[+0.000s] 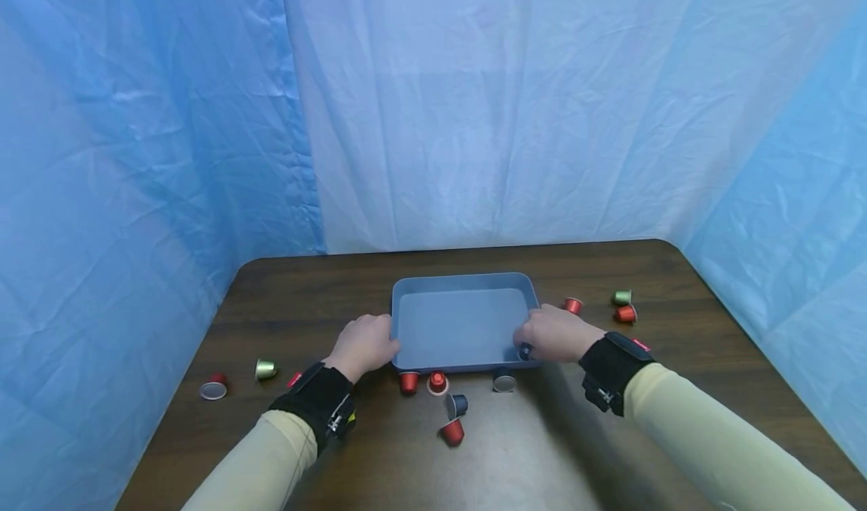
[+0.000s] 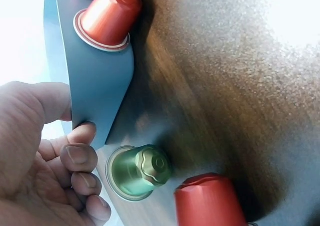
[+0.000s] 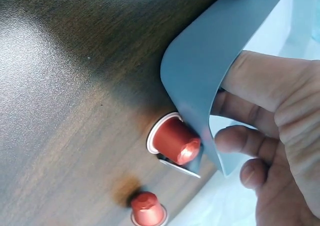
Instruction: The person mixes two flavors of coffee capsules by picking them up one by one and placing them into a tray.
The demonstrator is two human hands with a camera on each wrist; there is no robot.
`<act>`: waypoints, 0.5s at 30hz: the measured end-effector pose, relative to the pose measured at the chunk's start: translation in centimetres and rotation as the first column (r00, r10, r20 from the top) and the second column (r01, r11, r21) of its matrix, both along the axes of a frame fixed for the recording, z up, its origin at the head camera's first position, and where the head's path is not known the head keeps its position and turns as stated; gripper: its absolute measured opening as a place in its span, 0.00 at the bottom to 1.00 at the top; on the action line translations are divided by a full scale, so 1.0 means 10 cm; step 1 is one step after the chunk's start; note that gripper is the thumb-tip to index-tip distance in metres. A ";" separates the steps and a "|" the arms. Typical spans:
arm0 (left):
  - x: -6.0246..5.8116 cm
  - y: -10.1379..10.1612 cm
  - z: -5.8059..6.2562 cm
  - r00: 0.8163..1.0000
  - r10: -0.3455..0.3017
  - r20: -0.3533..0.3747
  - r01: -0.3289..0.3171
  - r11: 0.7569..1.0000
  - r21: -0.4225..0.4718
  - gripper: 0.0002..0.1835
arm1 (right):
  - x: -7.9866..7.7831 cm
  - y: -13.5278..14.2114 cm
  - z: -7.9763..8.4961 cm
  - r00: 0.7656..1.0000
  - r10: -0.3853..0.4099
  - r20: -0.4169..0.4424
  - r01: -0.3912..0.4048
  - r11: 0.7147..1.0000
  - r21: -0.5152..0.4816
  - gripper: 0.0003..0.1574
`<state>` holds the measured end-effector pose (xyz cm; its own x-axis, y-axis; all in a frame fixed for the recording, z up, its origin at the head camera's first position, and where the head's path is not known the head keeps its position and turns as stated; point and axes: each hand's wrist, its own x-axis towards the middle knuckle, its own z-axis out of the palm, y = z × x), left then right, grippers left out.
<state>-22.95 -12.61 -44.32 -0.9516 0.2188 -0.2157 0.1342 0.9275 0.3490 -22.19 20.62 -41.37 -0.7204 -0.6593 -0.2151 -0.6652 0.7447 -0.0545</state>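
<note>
A shallow blue-grey tray (image 1: 463,323) sits on the dark wooden table, flanked by both hands. My left hand (image 1: 364,345) pinches its left rim between thumb (image 2: 52,101) and fingers, the other fingers curled below. At the near right corner my right hand (image 1: 558,334) grips the tray wall (image 3: 200,60), thumb on one side and fingers on the other. Close to the right fingertips shows a dark blue coffee capsule (image 1: 524,351); whether it lies inside the tray cannot be told. Along the front wall stand two red capsules (image 1: 409,383) and a dark capsule with a silver lid (image 1: 504,381).
Nearer lie a dark blue capsule (image 1: 457,405) and a red capsule (image 1: 452,432). To the left are a green capsule (image 1: 266,369) and a red one (image 1: 214,387). On the right lie red capsules (image 1: 626,314) and a green one (image 1: 622,297). Blue-white curtains (image 1: 515,120) surround the table.
</note>
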 end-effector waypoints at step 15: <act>0.02 0.01 -0.02 1.000 0.010 -0.010 -0.011 0.999 -0.047 0.10 | -0.03 -0.01 -0.02 1.000 -0.011 0.003 0.010 0.999 0.039 0.08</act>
